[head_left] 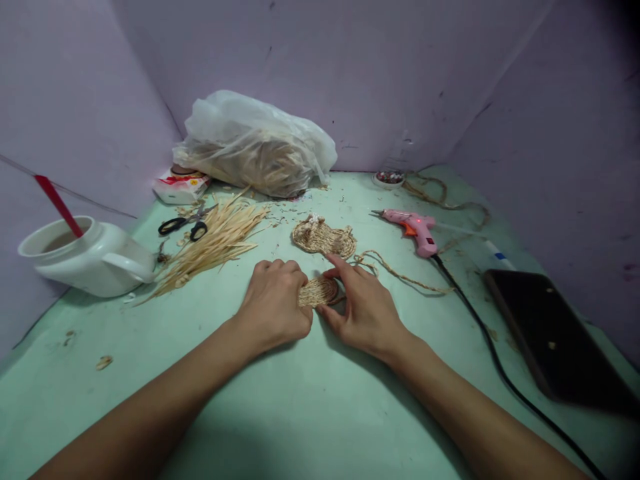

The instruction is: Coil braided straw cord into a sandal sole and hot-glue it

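Note:
Both hands are on a small coiled-fibre piece, tan and woven like a miniature slipper sole, just above the table. My left hand wraps around its left end, and the fingers cover that part. At the rounded right end, my right hand pinches the edge between thumb and fingers. Just beyond the hands lies a second woven sole-shaped piece with small white bits on its top. A braided cord trails to the right from near that piece.
A pink glue gun with a black cable lies right, near a dark phone. At left are a white pot, black-handled scissors and dry straw strips. A plastic bag and a bead dish sit behind.

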Action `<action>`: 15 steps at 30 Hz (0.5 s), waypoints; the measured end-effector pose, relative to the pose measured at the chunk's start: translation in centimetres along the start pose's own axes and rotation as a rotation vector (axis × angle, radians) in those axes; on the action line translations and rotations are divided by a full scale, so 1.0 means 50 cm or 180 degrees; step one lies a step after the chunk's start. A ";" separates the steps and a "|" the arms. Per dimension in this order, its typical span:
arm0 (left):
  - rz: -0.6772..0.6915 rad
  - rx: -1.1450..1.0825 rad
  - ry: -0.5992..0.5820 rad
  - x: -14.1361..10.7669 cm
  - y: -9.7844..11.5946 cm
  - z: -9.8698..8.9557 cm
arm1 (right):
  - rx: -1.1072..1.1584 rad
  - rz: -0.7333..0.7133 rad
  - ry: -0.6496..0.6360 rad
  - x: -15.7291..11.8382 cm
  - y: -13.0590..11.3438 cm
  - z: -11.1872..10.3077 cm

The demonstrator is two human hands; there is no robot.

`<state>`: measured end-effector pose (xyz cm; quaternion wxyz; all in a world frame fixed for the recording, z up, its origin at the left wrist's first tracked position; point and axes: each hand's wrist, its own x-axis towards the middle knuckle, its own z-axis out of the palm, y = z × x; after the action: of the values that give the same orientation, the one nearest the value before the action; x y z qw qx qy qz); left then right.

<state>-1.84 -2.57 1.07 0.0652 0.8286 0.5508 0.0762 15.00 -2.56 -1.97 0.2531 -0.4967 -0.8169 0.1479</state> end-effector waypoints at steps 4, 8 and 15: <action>0.0102 -0.0025 -0.0144 0.001 -0.006 -0.010 | -0.0019 0.0014 -0.0007 0.000 0.000 -0.002; 0.0165 0.0098 -0.0079 0.001 -0.003 -0.008 | -0.0070 0.0025 -0.0045 0.001 0.001 -0.001; 0.0224 0.0007 -0.0066 -0.002 -0.012 -0.007 | -0.0062 -0.0001 -0.0017 0.001 0.002 -0.001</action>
<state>-2.50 -2.42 1.27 0.0673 0.8483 0.5207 0.0692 15.08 -2.47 -1.97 0.2460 -0.4987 -0.8190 0.1413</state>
